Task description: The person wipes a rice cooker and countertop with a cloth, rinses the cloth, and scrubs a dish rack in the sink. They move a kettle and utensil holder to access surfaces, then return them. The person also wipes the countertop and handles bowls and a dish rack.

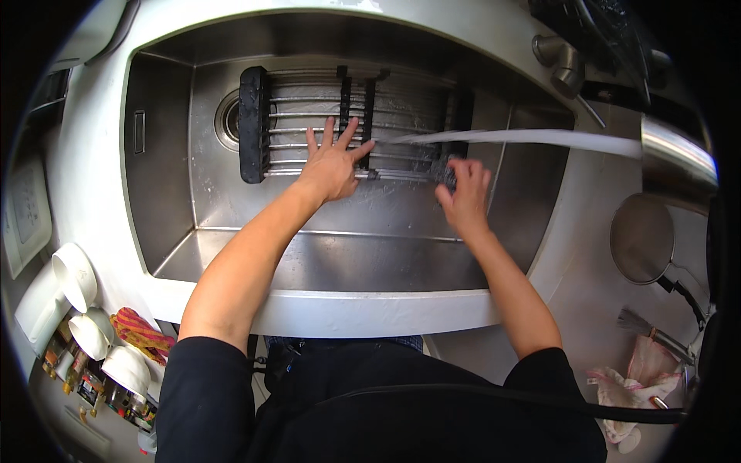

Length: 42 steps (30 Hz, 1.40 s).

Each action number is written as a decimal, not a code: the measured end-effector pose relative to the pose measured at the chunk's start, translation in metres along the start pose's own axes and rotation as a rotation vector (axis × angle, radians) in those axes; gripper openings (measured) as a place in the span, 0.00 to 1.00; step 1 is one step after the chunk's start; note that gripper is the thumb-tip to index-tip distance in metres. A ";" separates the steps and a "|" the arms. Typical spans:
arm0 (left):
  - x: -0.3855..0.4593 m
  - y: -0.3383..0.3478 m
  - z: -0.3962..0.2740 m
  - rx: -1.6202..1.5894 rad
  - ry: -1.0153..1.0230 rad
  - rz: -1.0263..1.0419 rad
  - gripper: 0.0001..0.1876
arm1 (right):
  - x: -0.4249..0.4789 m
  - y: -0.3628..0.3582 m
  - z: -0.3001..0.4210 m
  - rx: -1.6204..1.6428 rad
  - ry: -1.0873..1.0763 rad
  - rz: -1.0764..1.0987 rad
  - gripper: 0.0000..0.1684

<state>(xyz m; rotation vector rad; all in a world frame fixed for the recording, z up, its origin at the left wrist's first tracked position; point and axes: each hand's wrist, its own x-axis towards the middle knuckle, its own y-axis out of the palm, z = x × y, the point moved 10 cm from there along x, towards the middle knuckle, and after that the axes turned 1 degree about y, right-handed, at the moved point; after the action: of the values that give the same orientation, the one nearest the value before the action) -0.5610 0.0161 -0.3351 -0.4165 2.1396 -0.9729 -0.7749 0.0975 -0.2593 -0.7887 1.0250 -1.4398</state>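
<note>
An extendable dish rack point(312, 147) of metal rods with black plastic ends lies in the stainless steel sink point(249, 214). My left hand point(331, 168) rests on its rods, fingers spread, near the black middle crossbars point(369, 110). At the rack's near right corner, my right hand point(470, 194) pinches a grey scrubber point(444, 172), which looks like steel wool and is blurred. A stream of water point(521, 136) runs in from the right onto the rack. The rack's left end partly covers the drain point(227, 120).
The metal faucet point(674, 159) juts in at the right. A round strainer point(642, 238), a brush point(651, 334) and a cloth point(631, 393) are on the right side. White bowls point(75, 276), a striped cloth point(139, 334) and several jars stand at left.
</note>
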 end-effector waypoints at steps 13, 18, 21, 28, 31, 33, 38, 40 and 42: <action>-0.066 -0.010 0.069 -0.080 0.017 0.037 0.39 | 0.046 0.019 0.072 0.140 -0.163 0.092 0.26; -0.078 -0.011 0.097 -0.151 -0.035 -0.001 0.38 | 0.092 0.020 0.109 0.127 -0.173 0.030 0.25; -0.086 -0.009 0.099 -0.124 -0.038 0.025 0.40 | 0.020 0.037 0.109 0.183 -0.279 0.164 0.26; -0.083 -0.012 0.097 -0.107 -0.033 0.025 0.41 | 0.114 0.026 0.097 0.124 -0.162 -0.138 0.24; -0.090 -0.005 0.100 -0.123 -0.041 0.018 0.41 | 0.010 0.049 0.105 0.154 -0.216 0.109 0.27; -0.088 -0.005 0.104 -0.127 -0.034 -0.033 0.41 | 0.033 0.044 0.106 0.218 -0.214 0.121 0.26; -0.080 -0.014 0.097 -0.132 -0.019 -0.039 0.42 | 0.134 0.022 0.099 0.110 -0.119 -0.217 0.25; -0.087 -0.008 0.097 -0.123 -0.027 0.005 0.42 | 0.075 0.038 0.093 0.166 -0.064 -0.049 0.26; -0.090 -0.009 0.098 -0.137 -0.028 -0.004 0.42 | 0.018 0.048 0.108 0.132 -0.108 0.185 0.27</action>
<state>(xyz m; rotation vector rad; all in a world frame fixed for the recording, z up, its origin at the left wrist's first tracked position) -0.4279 0.0092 -0.3277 -0.4988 2.1878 -0.8209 -0.6606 0.0645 -0.2622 -0.6512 0.8877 -1.2786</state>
